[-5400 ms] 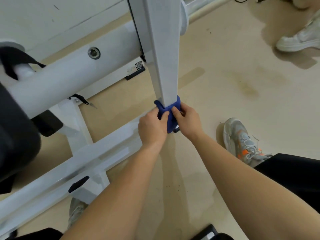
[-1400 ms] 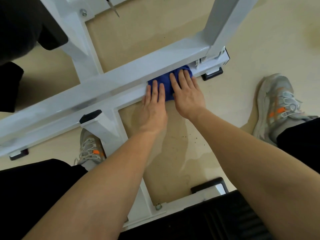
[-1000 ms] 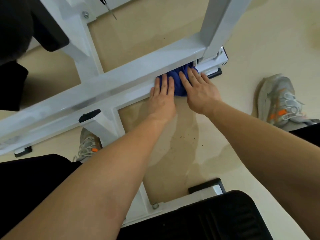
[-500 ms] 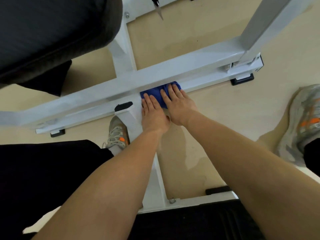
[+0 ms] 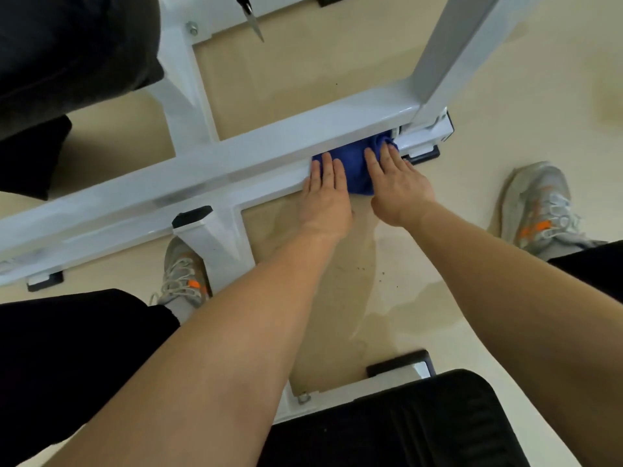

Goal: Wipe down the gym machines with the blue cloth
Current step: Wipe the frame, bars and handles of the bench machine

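Where the white base beam (image 5: 236, 156) of the gym machine crosses the head view, the blue cloth (image 5: 357, 163) lies bunched against the beam's near face. It sits at the beam's right end, just short of the grey upright post (image 5: 448, 52) that rises from the beam.

The left hand (image 5: 325, 197) lies flat on the cloth's left part, fingers straight and together, their tips touching the beam's lower edge. The right hand (image 5: 397, 187) lies flat on the cloth's right part, fingers straight and slightly spread. Neither hand curls round the cloth; both press it with released, extended fingers. A strip of cloth shows between the two hands.

A black rubber foot (image 5: 421, 155) sits under the beam's right end, just beside the right fingertips. A white cross leg (image 5: 215, 237) with a black end cap (image 5: 192, 212) joins the beam's near side, left of the hands.

A grey shoe with orange marks (image 5: 182, 274) stands just beside that leg, on the near side of the beam. A matching shoe (image 5: 542, 207) stands past the beam's right end, well apart from the cloth.

A black pad (image 5: 67, 45) overhangs the beam's far left part. Another black pad (image 5: 404, 423) fills the near edge of the view. The beige floor (image 5: 505, 96) shows dark specks and a darker patch on the near side of the beam, below the hands.
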Motion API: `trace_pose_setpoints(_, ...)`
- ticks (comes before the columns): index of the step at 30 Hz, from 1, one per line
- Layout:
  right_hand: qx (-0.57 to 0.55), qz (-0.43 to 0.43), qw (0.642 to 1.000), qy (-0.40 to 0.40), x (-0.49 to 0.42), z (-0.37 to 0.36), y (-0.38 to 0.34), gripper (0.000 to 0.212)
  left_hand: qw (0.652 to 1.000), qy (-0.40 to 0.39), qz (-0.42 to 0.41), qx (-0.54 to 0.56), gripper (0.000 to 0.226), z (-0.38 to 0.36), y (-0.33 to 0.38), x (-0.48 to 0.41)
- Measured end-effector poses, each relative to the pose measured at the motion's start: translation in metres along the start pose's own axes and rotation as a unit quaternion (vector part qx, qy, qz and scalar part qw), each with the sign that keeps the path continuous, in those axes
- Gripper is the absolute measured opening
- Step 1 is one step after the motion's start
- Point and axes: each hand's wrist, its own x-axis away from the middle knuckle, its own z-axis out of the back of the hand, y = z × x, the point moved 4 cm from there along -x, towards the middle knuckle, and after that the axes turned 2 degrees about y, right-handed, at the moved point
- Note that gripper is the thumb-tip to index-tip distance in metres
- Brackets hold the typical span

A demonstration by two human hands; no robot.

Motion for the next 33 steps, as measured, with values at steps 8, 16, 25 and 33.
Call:
trace_pose_setpoints(8,-0.016,0.028,0.999,-0.011,-0.003,-0.002,-0.062,0.08,0.998,0.002,0.059,0.0,0.084,-0.005,-0.048,0.028)
trace_pose_setpoints(16,0.031,0.15,0.988,-0.031,-0.009,-0.009,-0.157,0.077,0.973,-0.016,0.211,0.089,0.085,-0.01,-0.118,0.066)
trace_pose_setpoints(25,0.029,0.21,0.977,0.028,-0.015,-0.003,-0.144,0.066,0.98,-0.032,0.17,0.096,0.076,-0.006,-0.12,0.064)
trace_pose_setpoints(33,-0.039,0.134,0.98,0.14,-0.024,-0.009,-0.111,0.049,0.987,-0.045,0.087,0.126,0.073,0.005,-0.107,0.053)
